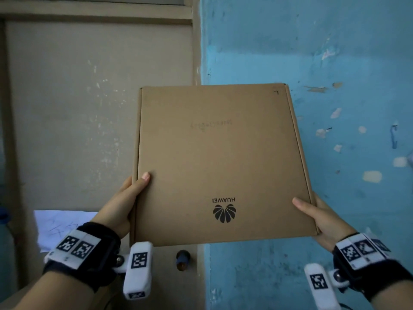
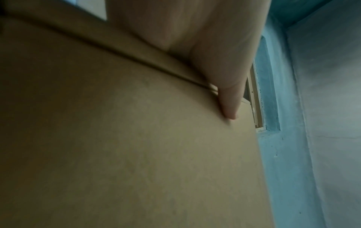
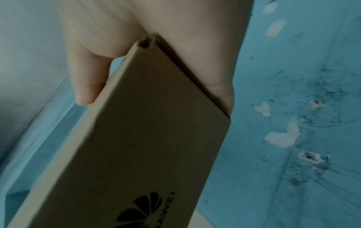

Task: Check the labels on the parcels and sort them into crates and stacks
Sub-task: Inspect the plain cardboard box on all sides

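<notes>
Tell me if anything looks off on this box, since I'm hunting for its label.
The cardboard box is held upside down: its printed logo reads inverted, and no shipping label shows on this face.

Faint writing [image 1: 211, 125] on the box [image 1: 221, 162] is illegible; the box hides both hands' fingers.

the head camera looks forward from behind both hands at the box [image 1: 221, 162]. each wrist camera sits very close under its own hand, looking up along the same box [image 2: 125, 146] [image 3: 148, 131].
</notes>
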Available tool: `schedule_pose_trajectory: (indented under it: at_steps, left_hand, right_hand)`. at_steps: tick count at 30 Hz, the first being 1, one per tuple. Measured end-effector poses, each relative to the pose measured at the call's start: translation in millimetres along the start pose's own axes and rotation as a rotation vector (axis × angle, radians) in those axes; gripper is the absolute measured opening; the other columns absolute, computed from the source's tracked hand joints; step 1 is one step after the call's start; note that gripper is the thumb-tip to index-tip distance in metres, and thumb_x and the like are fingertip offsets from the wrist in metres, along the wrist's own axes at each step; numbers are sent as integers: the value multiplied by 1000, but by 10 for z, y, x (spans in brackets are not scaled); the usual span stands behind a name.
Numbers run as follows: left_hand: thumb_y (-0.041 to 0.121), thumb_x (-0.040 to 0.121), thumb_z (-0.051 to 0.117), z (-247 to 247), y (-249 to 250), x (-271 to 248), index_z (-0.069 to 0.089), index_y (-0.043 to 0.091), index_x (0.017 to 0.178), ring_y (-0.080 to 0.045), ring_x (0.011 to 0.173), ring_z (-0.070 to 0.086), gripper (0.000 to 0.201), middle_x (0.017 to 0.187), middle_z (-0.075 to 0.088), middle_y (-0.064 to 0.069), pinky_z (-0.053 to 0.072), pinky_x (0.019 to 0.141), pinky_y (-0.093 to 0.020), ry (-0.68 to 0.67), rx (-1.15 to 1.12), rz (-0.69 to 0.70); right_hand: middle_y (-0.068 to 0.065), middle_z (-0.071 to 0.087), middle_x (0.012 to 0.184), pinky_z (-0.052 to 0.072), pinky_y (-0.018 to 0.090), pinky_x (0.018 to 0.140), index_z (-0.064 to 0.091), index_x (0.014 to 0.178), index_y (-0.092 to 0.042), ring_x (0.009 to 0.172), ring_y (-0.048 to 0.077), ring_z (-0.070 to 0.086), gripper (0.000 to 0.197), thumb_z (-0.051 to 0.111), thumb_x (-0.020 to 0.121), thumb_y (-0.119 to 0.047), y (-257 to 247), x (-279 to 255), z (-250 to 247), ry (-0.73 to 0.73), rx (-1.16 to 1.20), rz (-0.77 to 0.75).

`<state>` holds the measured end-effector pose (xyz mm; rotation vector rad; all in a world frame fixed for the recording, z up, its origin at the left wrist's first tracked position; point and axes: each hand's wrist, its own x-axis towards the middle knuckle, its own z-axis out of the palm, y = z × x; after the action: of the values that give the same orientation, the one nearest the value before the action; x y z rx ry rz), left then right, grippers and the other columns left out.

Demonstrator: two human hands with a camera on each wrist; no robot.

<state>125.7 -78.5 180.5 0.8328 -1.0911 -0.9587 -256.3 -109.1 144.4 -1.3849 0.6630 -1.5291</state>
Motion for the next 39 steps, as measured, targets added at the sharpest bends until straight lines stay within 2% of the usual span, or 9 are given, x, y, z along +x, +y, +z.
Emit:
schedule_pose_trajectory:
  at_steps: [11, 14, 16, 20, 26, 32, 34, 37, 39]
  left_hand:
    - [38, 95, 55, 54, 47, -106, 57, 19, 126, -14, 87, 71, 36, 101, 74, 0, 55, 66, -30, 16, 97, -38]
    - [60, 67, 77, 16, 67, -136, 55, 22, 133, -17, 101, 69, 79, 112, 73, 0, 53, 79, -33, -82, 166, -54]
    - [63, 37, 91, -52, 63, -133, 55, 30, 131, -17, 106, 69, 105, 117, 72, 3, 55, 85, -35, -179, 206, -75]
    - [56, 43, 86, -149, -6, -215, 56, 47, 123, -18, 116, 64, 86, 122, 69, 10, 47, 100, -48, -319, 266, -130]
    - [62, 37, 87, -118, -117, -391, 59, 45, 116, -12, 107, 66, 86, 109, 72, 15, 51, 86, -37, -209, 228, -128]
    - [34, 100, 49, 96, -139, -311, 49, 21, 113, -13, 75, 52, 19, 92, 54, 0, 42, 61, -38, 152, 11, -156]
    - [36, 99, 49, 133, -132, -334, 58, 15, 105, -12, 81, 58, 24, 98, 62, 1, 45, 68, -38, 160, -50, -124]
    - [51, 94, 47, 105, -168, -462, 62, 23, 120, -9, 99, 65, 41, 115, 69, 2, 48, 94, -39, 65, -10, 21]
    - [71, 84, 50, 65, -150, -458, 54, 36, 133, -5, 98, 63, 60, 124, 65, 9, 43, 105, -44, 32, 54, 137]
  right_hand:
    - [2, 77, 89, 57, 26, 54, 64, 108, -18, 74, 14, 74, 113, 95, 4, -50, 12, -20, 39, 83, 38, -3]
    - [4, 77, 91, 57, 27, 55, 65, 108, -18, 76, 15, 74, 111, 96, 6, -49, 22, -31, -16, 97, 78, -5]
    - [4, 77, 90, 58, 28, 54, 65, 111, -15, 75, 16, 74, 101, 98, 20, -45, 10, -14, -48, 119, 81, 17]
    - [4, 77, 90, 59, 36, 55, 60, 125, -14, 72, 16, 74, 49, 66, 78, -27, -16, 0, -144, 208, 131, 124]
    - [8, 74, 105, 57, 46, 76, 64, 123, -17, 91, 25, 69, 57, 66, 70, -37, -36, -76, -113, 250, 95, 220]
    - [1, 76, 101, 60, 43, 69, 81, 86, -25, 85, 16, 74, 80, 96, 9, -42, -148, -72, -32, 178, 218, 147]
    - [1, 76, 100, 60, 35, 63, 82, 86, -24, 84, 14, 74, 70, 96, 21, -42, -200, -111, 10, 144, 208, 110]
    - [-3, 76, 100, 58, 23, 62, 81, 89, -23, 86, 8, 73, 18, 68, 81, -31, -278, -159, 104, 159, 250, 25]
    - [-8, 73, 110, 58, 20, 70, 71, 113, -22, 98, 5, 70, 35, 52, 87, -33, -298, -154, 124, 176, 235, -72]
